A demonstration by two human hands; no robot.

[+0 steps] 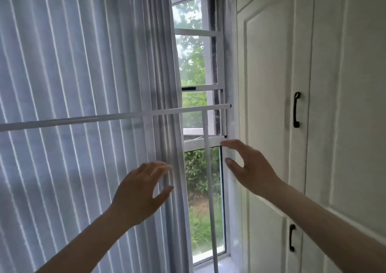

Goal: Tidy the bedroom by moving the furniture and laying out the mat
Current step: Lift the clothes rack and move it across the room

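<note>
curtain [83,85] hangs over most of window [200,168], edge by white rack [206,168]. left hand [142,191] spread, fingertips at curtain edge. right hand [248,166] spread, empty, nr wardrobe [313,105].

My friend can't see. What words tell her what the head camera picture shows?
Two open hands, the left hand and the right hand, reach toward a white rack pole standing before a window. A grey curtain hangs on the left, and white wardrobe doors stand on the right.

Both open hands reach toward white rack [206,168].
</note>
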